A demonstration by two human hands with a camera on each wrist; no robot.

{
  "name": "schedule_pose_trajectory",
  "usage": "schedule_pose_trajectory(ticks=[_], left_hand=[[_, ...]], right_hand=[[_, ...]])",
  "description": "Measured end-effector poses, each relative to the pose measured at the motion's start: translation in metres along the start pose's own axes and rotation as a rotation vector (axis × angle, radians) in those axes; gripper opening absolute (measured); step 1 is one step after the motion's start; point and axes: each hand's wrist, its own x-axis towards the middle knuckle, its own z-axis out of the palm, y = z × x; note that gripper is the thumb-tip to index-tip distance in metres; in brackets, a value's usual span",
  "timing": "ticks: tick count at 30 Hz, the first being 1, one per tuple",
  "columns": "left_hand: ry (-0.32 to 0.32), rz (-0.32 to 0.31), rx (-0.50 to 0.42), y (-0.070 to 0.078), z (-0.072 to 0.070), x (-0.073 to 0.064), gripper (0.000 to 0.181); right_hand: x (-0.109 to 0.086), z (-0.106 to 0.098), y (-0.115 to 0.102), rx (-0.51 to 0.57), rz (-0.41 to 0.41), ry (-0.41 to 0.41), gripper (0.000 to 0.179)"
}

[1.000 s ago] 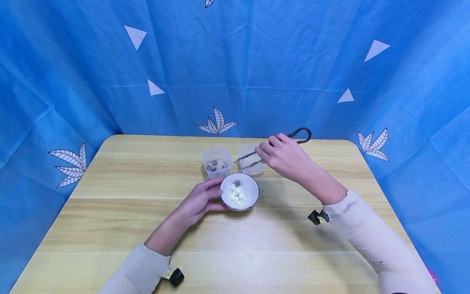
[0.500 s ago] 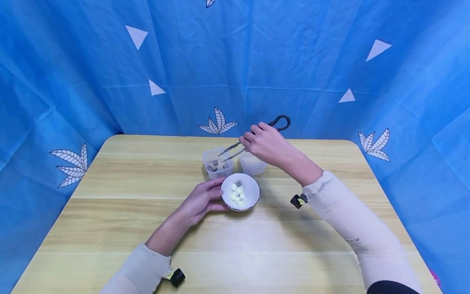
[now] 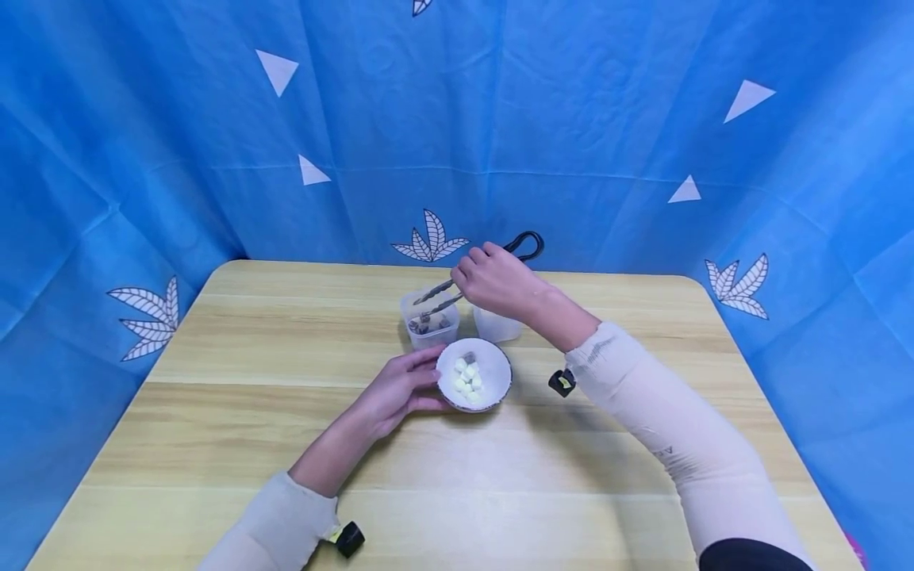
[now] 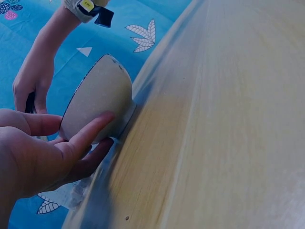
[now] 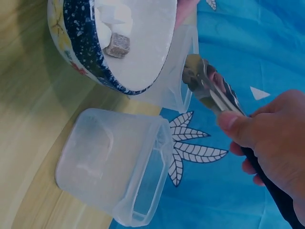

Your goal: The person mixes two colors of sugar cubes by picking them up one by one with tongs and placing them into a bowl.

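Note:
My left hand [image 3: 396,388] grips the side of a bowl [image 3: 498,371], thumb and fingers spread along its wall. The bowl is white inside, with a dark blue speckled rim; several small white lumps [image 3: 467,382] and one brown cube [image 5: 118,45] lie in it. In my right hand [image 3: 493,281] are metal tongs [image 5: 214,90] with a black handle, their arms apart in the head view. Their tips reach into the left clear plastic container [image 3: 423,340], where several brown cubes [image 3: 443,322] lie. In the right wrist view, the container's wall partly hides behind the bowl.
A second clear plastic container [image 3: 500,327] stands just right of the first, behind the bowl and under the right forearm. The wooden table [image 3: 286,357] ends at a blue cloth backdrop [image 3: 571,119] behind and at the sides.
My right hand has carried the tongs leftward, from over the right container to the left one, and their tips have dipped into it. The left hand keeps its hold on the bowl.

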Motion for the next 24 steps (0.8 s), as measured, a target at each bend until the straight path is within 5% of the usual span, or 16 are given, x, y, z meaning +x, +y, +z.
schedule_pose_trajectory(ticks=[12, 24], left_hand=[[-0.005, 0.017, -0.013, -0.002, 0.000, 0.001, 0.061], [-0.022, 0.026, -0.016, -0.001, 0.000, 0.000, 0.061]], right_hand=[[0.014, -0.003, -0.005, 0.072, -0.034, -0.208, 0.018], [0.023, 0.004, -0.011, 0.081, -0.067, -0.307, 0.020]])
